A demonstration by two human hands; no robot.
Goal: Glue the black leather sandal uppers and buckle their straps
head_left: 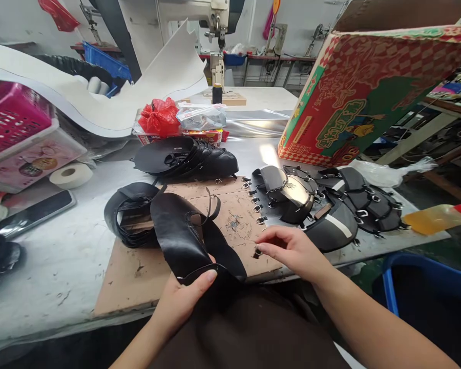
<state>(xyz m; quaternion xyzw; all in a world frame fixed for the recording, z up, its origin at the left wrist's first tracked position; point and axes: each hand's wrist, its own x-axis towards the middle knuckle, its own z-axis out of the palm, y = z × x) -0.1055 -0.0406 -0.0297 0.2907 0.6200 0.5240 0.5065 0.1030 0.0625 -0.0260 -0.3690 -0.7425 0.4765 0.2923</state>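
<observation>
My left hand [186,292] grips the near edge of a black leather shoe upper [176,233], thumb on top. A thin strap curls up from the upper's far side. To the right, my right hand [292,251] pinches a small buckle on a black tab [257,252] between thumb and fingertips, apart from the upper. Below lies a worn cardboard sheet [126,287]. Several small buckles [257,208] line a metal edge beyond my right hand. A ring of black leather strips [128,205] sits left of the upper.
Stacked black leather pieces [169,154] lie behind the cardboard. Buckled black pieces [332,225] spread at right, before a tall red-green carton [353,97]. A bottle of yellow liquid [430,219] lies right; a blue bin [388,282] stands below. A phone [38,212] and paper roll [71,176] lie left.
</observation>
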